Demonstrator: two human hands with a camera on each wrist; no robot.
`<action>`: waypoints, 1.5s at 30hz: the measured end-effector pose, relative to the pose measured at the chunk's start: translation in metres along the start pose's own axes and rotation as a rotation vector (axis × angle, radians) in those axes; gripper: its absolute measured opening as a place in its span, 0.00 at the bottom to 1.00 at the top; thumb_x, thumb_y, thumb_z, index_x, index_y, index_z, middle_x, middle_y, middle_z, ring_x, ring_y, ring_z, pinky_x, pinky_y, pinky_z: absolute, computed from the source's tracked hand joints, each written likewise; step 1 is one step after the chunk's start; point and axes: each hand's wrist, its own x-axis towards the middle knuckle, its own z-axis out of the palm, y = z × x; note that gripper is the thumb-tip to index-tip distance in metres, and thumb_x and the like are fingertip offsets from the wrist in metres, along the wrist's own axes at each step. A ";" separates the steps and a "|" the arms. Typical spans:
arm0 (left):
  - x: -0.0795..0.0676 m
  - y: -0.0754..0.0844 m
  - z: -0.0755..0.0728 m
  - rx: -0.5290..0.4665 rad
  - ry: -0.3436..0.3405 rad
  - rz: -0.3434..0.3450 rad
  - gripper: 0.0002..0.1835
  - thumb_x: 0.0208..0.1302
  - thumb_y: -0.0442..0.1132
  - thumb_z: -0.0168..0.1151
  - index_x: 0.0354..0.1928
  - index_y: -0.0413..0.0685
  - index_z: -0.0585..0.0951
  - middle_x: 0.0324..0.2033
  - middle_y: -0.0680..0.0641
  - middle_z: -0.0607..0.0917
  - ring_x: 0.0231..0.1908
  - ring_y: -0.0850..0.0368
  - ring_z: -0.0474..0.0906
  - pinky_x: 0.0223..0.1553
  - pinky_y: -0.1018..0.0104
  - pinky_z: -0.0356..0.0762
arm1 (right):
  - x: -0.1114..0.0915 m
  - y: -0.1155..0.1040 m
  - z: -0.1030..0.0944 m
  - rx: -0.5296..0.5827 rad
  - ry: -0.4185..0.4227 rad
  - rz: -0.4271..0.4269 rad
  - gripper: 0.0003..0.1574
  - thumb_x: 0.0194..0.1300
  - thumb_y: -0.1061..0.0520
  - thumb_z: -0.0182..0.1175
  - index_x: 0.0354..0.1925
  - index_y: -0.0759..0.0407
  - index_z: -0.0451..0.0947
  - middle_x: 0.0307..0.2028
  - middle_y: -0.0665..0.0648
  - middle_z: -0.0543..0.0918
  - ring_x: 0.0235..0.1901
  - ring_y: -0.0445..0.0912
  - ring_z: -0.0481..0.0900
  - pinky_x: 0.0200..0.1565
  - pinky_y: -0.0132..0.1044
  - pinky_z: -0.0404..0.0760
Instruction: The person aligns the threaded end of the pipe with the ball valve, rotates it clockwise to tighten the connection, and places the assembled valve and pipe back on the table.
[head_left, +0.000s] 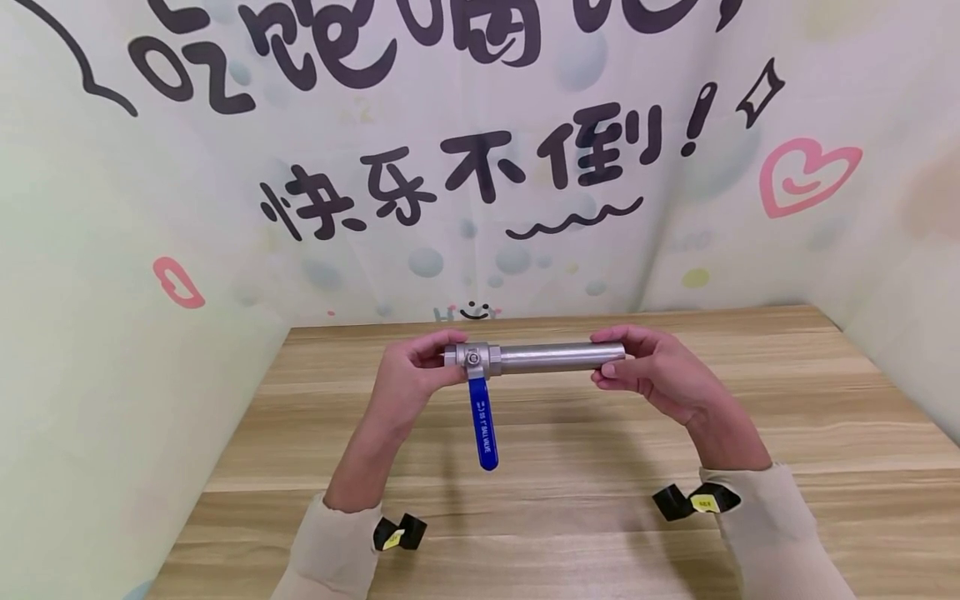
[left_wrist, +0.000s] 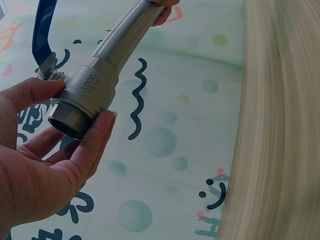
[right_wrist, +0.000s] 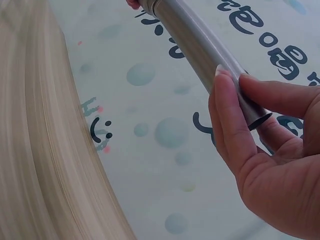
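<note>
A metal ball valve (head_left: 473, 358) with a blue lever handle (head_left: 483, 425) is joined to a straight steel pipe (head_left: 555, 357). Both are held level above the table in the head view, the lever pointing toward the person. My left hand (head_left: 408, 375) grips the valve body at its left end, thumb and fingers on either side; the left wrist view shows the valve's open end (left_wrist: 70, 120) between them. At the other end my right hand (head_left: 660, 371) pinches the pipe near its tip. In the right wrist view the pipe's end (right_wrist: 260, 120) sits between thumb and fingers.
A wood-grain table (head_left: 555, 508) lies under the hands. Behind it hangs a pale printed cloth (head_left: 420, 250) with black characters and pink hearts, and more pale wall stands at both sides. Each sleeve cuff carries a small black device (head_left: 697, 502).
</note>
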 end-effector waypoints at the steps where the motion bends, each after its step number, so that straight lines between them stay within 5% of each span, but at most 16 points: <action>1: 0.000 0.000 0.000 0.000 -0.001 0.001 0.18 0.53 0.23 0.67 0.48 0.32 0.82 0.45 0.38 0.82 0.39 0.50 0.78 0.42 0.67 0.83 | 0.000 0.000 0.000 0.001 0.001 -0.001 0.21 0.61 0.75 0.56 0.47 0.56 0.81 0.43 0.60 0.77 0.36 0.47 0.86 0.45 0.39 0.84; 45: -0.002 0.000 0.005 0.009 0.006 -0.037 0.18 0.53 0.25 0.66 0.49 0.34 0.83 0.45 0.39 0.83 0.39 0.51 0.79 0.41 0.65 0.84 | -0.005 -0.005 0.004 -0.070 0.059 0.032 0.10 0.69 0.63 0.57 0.47 0.57 0.80 0.38 0.60 0.77 0.26 0.41 0.82 0.34 0.31 0.85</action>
